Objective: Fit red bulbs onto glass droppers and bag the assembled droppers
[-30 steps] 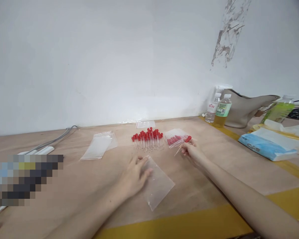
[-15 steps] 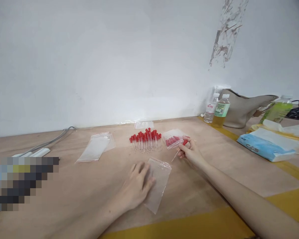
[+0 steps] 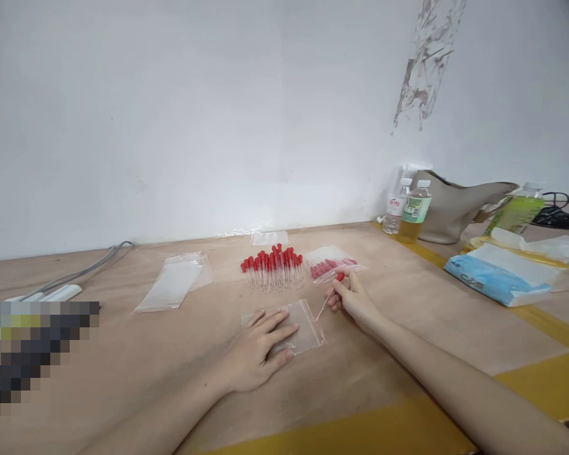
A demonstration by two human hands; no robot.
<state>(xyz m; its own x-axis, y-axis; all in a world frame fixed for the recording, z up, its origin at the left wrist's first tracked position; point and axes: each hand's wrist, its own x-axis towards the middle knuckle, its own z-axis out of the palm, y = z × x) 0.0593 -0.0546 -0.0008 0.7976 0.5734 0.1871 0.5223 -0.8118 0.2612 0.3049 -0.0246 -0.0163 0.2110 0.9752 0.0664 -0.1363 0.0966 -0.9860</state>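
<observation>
My left hand lies flat with spread fingers on a clear zip-lock bag, whose zip edge faces right. Pinched between the fingers of my right hand is a glass dropper with a red rubber bulb. Its thin clear tip slants down to the left, close to the bag's zip edge. Behind the bag lies a pile of red-bulbed droppers, bulbs toward the wall. A filled zip-lock bag with several red-bulbed droppers inside rests just beyond my right hand.
Flat zip-lock bags lie stacked at left, and another bag by the wall. A grey cable runs at far left. At right stand drink bottles, a grey-beige container and a blue tissue pack. Yellow tape edges the table.
My left hand has flattened onto the bag, which has turned so its zip edge faces right. My right hand has brought the dropper left and nearer, toward that edge.
</observation>
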